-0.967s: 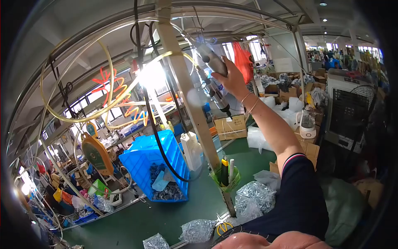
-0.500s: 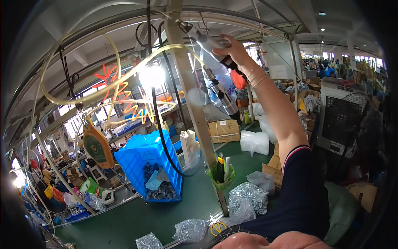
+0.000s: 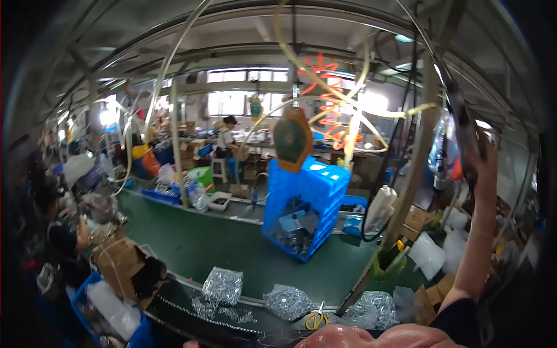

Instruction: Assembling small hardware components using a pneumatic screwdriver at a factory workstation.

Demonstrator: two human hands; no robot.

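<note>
My right arm reaches up at the right side, and my right hand [image 3: 480, 165] is closed round a grey and black air screwdriver [image 3: 458, 107], which is smeared by motion. A second air screwdriver [image 3: 440, 171] hangs beside the post, left of that hand. My left hand does not show. Below, on the green bench [image 3: 232, 249], lie clear bags of metal hardware [image 3: 289, 301] and yellow-handled scissors [image 3: 317, 320]. Loose screws [image 3: 223, 310] are spread near a further bag [image 3: 223, 285].
A metal post [image 3: 400, 217] rises at the right, with a green bag [image 3: 390, 262] holding tools. A tipped blue crate [image 3: 333, 203] of dark parts stands mid-bench under a hanging orange tool balancer [image 3: 293, 141]. Yellow air hoses [image 3: 342, 95] loop overhead. Two other people work at left and behind.
The view has swung left, so the crate, balancer and post appear further right. My right hand still holds the air screwdriver. The cardboard box and other people at left have come into view.
</note>
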